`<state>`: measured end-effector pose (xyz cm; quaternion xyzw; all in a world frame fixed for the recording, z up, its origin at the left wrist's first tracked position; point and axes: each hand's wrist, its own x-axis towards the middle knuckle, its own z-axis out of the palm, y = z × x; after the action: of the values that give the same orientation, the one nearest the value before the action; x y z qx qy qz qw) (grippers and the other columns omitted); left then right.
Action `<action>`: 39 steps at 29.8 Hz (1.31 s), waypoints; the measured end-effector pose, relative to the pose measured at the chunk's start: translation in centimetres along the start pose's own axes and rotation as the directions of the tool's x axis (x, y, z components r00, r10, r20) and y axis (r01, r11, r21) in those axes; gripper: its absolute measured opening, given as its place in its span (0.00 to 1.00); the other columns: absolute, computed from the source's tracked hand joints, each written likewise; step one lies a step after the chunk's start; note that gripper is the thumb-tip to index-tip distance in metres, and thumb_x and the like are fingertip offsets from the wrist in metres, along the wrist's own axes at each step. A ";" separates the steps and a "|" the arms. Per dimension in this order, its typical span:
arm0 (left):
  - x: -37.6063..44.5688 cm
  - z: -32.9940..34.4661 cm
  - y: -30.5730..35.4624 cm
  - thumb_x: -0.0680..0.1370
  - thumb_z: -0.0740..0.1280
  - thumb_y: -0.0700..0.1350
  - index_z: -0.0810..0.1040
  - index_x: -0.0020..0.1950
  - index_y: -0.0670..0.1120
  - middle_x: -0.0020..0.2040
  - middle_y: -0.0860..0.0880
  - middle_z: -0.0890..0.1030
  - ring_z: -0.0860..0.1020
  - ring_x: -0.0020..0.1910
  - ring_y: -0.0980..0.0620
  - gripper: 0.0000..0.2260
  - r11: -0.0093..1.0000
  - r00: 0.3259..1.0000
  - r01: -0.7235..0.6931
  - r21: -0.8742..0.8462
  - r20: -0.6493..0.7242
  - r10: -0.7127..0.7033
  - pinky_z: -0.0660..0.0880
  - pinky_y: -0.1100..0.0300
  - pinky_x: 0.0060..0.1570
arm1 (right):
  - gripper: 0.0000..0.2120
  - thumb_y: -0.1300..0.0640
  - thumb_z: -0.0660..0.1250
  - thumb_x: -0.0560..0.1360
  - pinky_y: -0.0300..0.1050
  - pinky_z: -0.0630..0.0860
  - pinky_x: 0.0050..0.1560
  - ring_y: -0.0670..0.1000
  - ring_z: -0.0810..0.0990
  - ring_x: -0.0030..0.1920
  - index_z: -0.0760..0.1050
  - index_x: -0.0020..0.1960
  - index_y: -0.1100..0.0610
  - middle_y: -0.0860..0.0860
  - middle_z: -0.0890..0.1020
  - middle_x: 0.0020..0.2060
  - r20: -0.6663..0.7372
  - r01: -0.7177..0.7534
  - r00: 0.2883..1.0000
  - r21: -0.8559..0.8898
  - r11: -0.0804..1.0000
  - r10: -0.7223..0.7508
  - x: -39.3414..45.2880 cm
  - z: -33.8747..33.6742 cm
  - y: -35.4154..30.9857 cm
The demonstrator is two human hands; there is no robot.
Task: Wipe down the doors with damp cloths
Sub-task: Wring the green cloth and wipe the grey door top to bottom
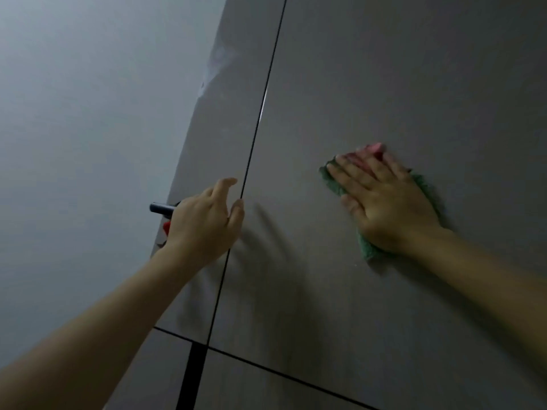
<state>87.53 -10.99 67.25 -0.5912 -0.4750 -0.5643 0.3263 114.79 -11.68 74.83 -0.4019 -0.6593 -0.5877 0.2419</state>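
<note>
My right hand lies flat, fingers straight, pressing a green and pink cloth against the wide grey-brown door. The cloth shows at the fingertips, along both sides of the hand and below the palm. My left hand is in front of the narrow left door panel, its thumb touching the dark seam between the two panels. Its index finger points up; the other fingers are hidden behind the hand. A dark bar handle sticks out to the left from behind that hand.
A pale grey wall runs along the left of the doors. Something red shows just under the handle. Lower panels begin below a dark horizontal gap, split by a black vertical strip.
</note>
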 end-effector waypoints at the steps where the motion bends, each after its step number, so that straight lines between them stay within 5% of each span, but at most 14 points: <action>1: -0.1 -0.1 -0.3 0.79 0.53 0.55 0.69 0.68 0.46 0.37 0.49 0.78 0.76 0.36 0.43 0.22 1.000 1.000 -0.005 0.005 -0.010 0.005 0.65 0.54 0.37 | 0.27 0.44 0.39 0.78 0.52 0.40 0.75 0.52 0.49 0.77 0.46 0.76 0.48 0.45 0.53 0.76 -0.018 -0.122 0.992 0.024 0.992 0.123 0.8 0.1 -1.2; 3: -0.4 -0.2 -0.7 0.76 0.51 0.57 0.70 0.67 0.45 0.31 0.52 0.73 0.71 0.31 0.46 0.25 0.999 0.999 -0.031 0.025 -0.017 0.032 0.60 0.56 0.35 | 0.27 0.45 0.39 0.78 0.53 0.38 0.75 0.53 0.47 0.77 0.45 0.77 0.48 0.45 0.51 0.77 -0.006 -0.188 0.982 0.051 0.981 0.189 0.9 0.3 -4.1; 7: -0.1 -0.5 -2.0 0.72 0.44 0.67 0.68 0.66 0.47 0.32 0.50 0.76 0.76 0.33 0.44 0.33 0.992 0.996 -0.093 0.082 0.001 0.093 0.59 0.56 0.31 | 0.25 0.45 0.45 0.80 0.55 0.49 0.73 0.55 0.56 0.75 0.56 0.75 0.50 0.46 0.60 0.73 0.042 0.248 0.968 0.030 0.968 -0.249 -2.9 1.3 -7.2; 9: 0.0 -0.6 -2.6 0.70 0.40 0.69 0.68 0.65 0.48 0.32 0.50 0.76 0.75 0.32 0.45 0.36 0.988 0.991 -0.133 0.084 0.002 0.133 0.56 0.56 0.29 | 0.25 0.45 0.48 0.79 0.53 0.51 0.72 0.55 0.59 0.74 0.60 0.74 0.50 0.47 0.62 0.72 0.073 0.334 0.940 0.014 0.942 -0.334 -3.4 1.2 -6.4; 11: 0.0 -0.5 -2.7 0.71 0.40 0.69 0.69 0.64 0.48 0.32 0.50 0.77 0.73 0.32 0.48 0.36 0.985 0.987 -0.163 0.058 0.011 0.163 0.55 0.59 0.28 | 0.26 0.44 0.43 0.79 0.52 0.47 0.74 0.53 0.54 0.76 0.53 0.76 0.48 0.46 0.58 0.74 0.095 0.289 0.953 -0.002 0.957 -0.287 -2.1 1.1 -6.2; 15: -0.1 -0.4 -3.4 0.76 0.44 0.63 0.71 0.60 0.45 0.33 0.48 0.80 0.71 0.34 0.49 0.28 0.996 0.995 -0.087 -0.002 -0.057 0.087 0.58 0.59 0.37 | 0.26 0.45 0.39 0.81 0.53 0.37 0.74 0.52 0.44 0.77 0.43 0.77 0.47 0.44 0.49 0.77 0.018 -0.059 0.998 0.044 0.997 0.058 2.1 1.5 -9.6; 18: -0.1 -0.3 -4.2 0.77 0.44 0.61 0.71 0.58 0.44 0.33 0.46 0.81 0.75 0.36 0.44 0.26 0.997 0.996 -0.071 0.013 -0.061 0.072 0.62 0.56 0.48 | 0.25 0.48 0.43 0.82 0.54 0.38 0.74 0.53 0.44 0.77 0.47 0.78 0.50 0.47 0.51 0.77 0.026 0.089 0.995 0.083 0.993 -0.092 0.4 2.0 -13.5; 22: 0.1 -0.2 -4.4 0.78 0.44 0.61 0.70 0.59 0.44 0.31 0.47 0.80 0.75 0.34 0.45 0.26 0.996 0.995 -0.086 -0.022 -0.059 0.085 0.63 0.56 0.50 | 0.23 0.49 0.50 0.81 0.58 0.54 0.74 0.56 0.56 0.75 0.62 0.74 0.51 0.47 0.64 0.73 0.014 0.363 0.929 0.170 0.916 -0.370 -5.5 3.1 -14.1; 24: 0.1 -0.1 -4.5 0.79 0.46 0.62 0.69 0.60 0.44 0.30 0.47 0.79 0.75 0.33 0.46 0.25 0.996 0.995 -0.087 -0.034 -0.060 0.085 0.63 0.56 0.50 | 0.23 0.49 0.51 0.81 0.57 0.53 0.74 0.55 0.56 0.75 0.61 0.75 0.50 0.46 0.63 0.73 0.003 0.357 0.932 0.147 0.922 -0.362 -5.1 3.4 -13.7; 28: 0.1 0.0 -4.5 0.79 0.47 0.64 0.69 0.61 0.43 0.32 0.47 0.80 0.77 0.36 0.45 0.27 0.995 0.990 -0.095 -0.039 -0.106 0.090 0.60 0.59 0.49 | 0.24 0.48 0.48 0.82 0.56 0.37 0.75 0.55 0.44 0.77 0.51 0.77 0.49 0.47 0.53 0.76 0.026 0.090 0.995 0.150 0.985 -0.095 -0.4 2.9 -17.0; 30: 0.0 -0.1 -4.5 0.78 0.46 0.66 0.69 0.61 0.43 0.31 0.47 0.80 0.78 0.36 0.45 0.29 0.992 0.988 -0.111 -0.052 -0.109 0.105 0.60 0.59 0.50 | 0.26 0.47 0.42 0.82 0.57 0.33 0.74 0.56 0.40 0.76 0.45 0.78 0.51 0.48 0.48 0.77 0.067 0.136 0.987 0.107 0.985 -0.143 -0.8 3.4 -19.4; 35: -0.3 -0.2 -4.5 0.77 0.44 0.68 0.69 0.60 0.43 0.31 0.47 0.79 0.78 0.37 0.45 0.32 0.991 0.987 -0.118 -0.061 -0.117 0.110 0.60 0.59 0.49 | 0.22 0.50 0.51 0.79 0.56 0.58 0.71 0.56 0.65 0.72 0.68 0.71 0.53 0.48 0.70 0.70 0.001 0.339 0.938 0.193 0.921 -0.346 -5.0 3.9 -19.0; 37: -0.3 -0.2 -4.5 0.77 0.47 0.66 0.70 0.60 0.43 0.32 0.47 0.80 0.78 0.39 0.45 0.29 0.993 0.989 -0.099 -0.057 -0.116 0.092 0.61 0.58 0.51 | 0.23 0.49 0.50 0.79 0.58 0.57 0.73 0.56 0.64 0.72 0.67 0.72 0.53 0.48 0.69 0.70 0.039 0.293 0.951 0.189 0.937 -0.306 -4.1 3.3 -19.4; 39: -0.4 -0.2 -4.4 0.77 0.47 0.66 0.70 0.60 0.43 0.32 0.47 0.79 0.78 0.38 0.46 0.29 0.993 0.990 -0.096 -0.062 -0.110 0.089 0.60 0.59 0.52 | 0.25 0.49 0.46 0.80 0.59 0.47 0.75 0.56 0.51 0.76 0.56 0.76 0.54 0.50 0.58 0.75 0.073 0.209 0.971 0.194 0.959 -0.227 -2.0 3.2 -21.1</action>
<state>83.38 -9.75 66.20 -0.5921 -0.4097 -0.5950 0.3572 99.22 -8.78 60.44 -0.3300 -0.7619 -0.5274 0.1803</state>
